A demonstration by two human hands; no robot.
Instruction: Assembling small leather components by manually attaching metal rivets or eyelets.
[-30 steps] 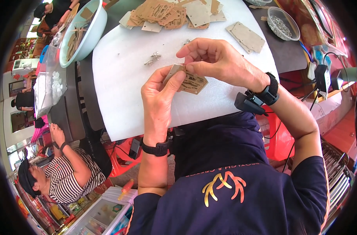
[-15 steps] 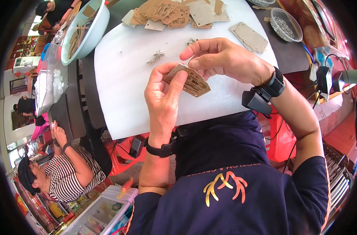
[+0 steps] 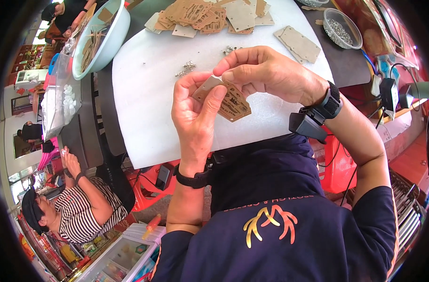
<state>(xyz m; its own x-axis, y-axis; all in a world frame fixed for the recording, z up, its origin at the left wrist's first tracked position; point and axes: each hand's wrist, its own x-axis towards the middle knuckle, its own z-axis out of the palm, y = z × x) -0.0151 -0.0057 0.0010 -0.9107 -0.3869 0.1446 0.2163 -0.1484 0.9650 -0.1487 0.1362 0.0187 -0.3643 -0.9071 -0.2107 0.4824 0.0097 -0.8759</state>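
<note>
My left hand (image 3: 194, 120) grips a brown printed cardboard piece (image 3: 234, 104) between thumb and fingers, held tilted above a white sheet. A pale grey surface with small holes shows beside the brown one, so there may be two layers. At its top corner, the thumb and bent fingers of my right hand (image 3: 273, 73) come together in a pinch; whatever lies between them is too small to make out. Loose shiny metal fasteners (image 3: 186, 68) lie just beyond my left fingers. A second small cluster of fasteners (image 3: 230, 49) is partly behind my right hand.
The white sheet (image 3: 151, 117) covers the tabletop. At its far side is a heap of cardboard pieces (image 3: 192, 15); grey boards (image 3: 297, 44) lie far right. Right of them stands a clear bowl of metal parts (image 3: 339, 30). A pale blue tub (image 3: 113, 42) and a co-worker (image 3: 90, 207) are left.
The cardboard piece has turned between my hands, showing more of its printed face and the grey part. My right fingertips have shifted slightly left along its top corner.
</note>
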